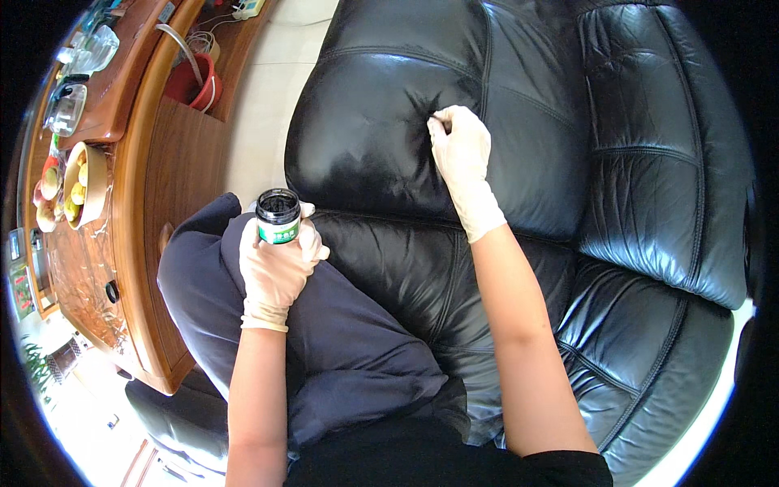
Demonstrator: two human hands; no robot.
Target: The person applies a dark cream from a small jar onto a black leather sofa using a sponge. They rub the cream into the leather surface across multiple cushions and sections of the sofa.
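Both of my hands wear thin whitish gloves. My left hand [280,272] is wrapped round a small open jar [278,230] with a black rim and a green-and-white label, held upright above my thigh. Dark contents show inside it. My right hand [461,146] reaches out to the black leather sofa [365,97], its fingers pinched together against the seat cushion. Something small and dark seems to be at the fingertips, but I cannot make out what it is. The leather is creased around that spot, and a duller patch lies to its left.
A wooden table [150,219] stands at the left, bearing a bowl of yellow fruit [84,185] and clear glass containers [66,109]. Behind it is a red bucket [199,88] on a shelf. The sofa's armrest [657,154] rises at the right. My legs [324,349] rest in front.
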